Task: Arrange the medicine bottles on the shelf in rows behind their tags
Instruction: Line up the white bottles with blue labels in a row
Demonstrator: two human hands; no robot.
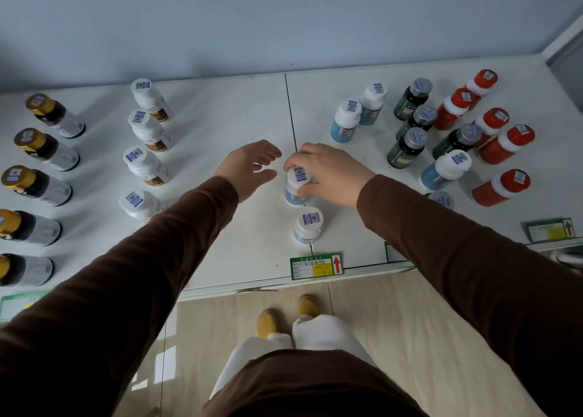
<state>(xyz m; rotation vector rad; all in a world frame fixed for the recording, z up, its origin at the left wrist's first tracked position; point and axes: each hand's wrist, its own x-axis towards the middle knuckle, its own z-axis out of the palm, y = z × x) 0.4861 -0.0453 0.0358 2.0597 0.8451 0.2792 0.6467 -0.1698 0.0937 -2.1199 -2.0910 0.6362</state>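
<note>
My right hand grips the white cap of a blue-labelled bottle standing upright on the white shelf. Just in front of it stands another blue-labelled bottle, directly behind a green tag with a red arrow on the shelf's front edge. My left hand hovers beside the gripped bottle with fingers apart, holding nothing. More blue-labelled bottles stand further back to the right, and one sits among the mixed group.
At far left, gold-capped dark bottles form a row; white bottles with brown labels form another. At right, green bottles with grey caps and red bottles stand mixed. Another green tag sits at the right front edge.
</note>
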